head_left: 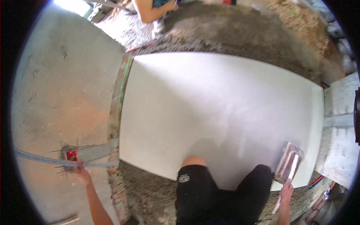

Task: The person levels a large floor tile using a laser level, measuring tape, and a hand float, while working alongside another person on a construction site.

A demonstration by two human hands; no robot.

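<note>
On the left, my left hand (81,174) has its fingers closed at a long steel ruler (45,159) with graduated marks. The ruler lies across the concrete wall, its right end by the edge of a large white tile slab (168,93). Just above my fingers, a red electrical box (71,155) with wires inside is set in the wall, partly covered by the ruler. On the right, my right hand (286,192) grips the handle of a flat trowel (289,161). Its broad rectangular metal blade is over the slab's near right part. My knees are over the slab's near edge.
Rough grey mortar (150,187) borders the slab, and a green laser line (123,84) runs along its left edge. Another person's arm (150,10) shows at the far side. A sand heap (300,22) lies at far right, with a grey block wall (341,127) nearer.
</note>
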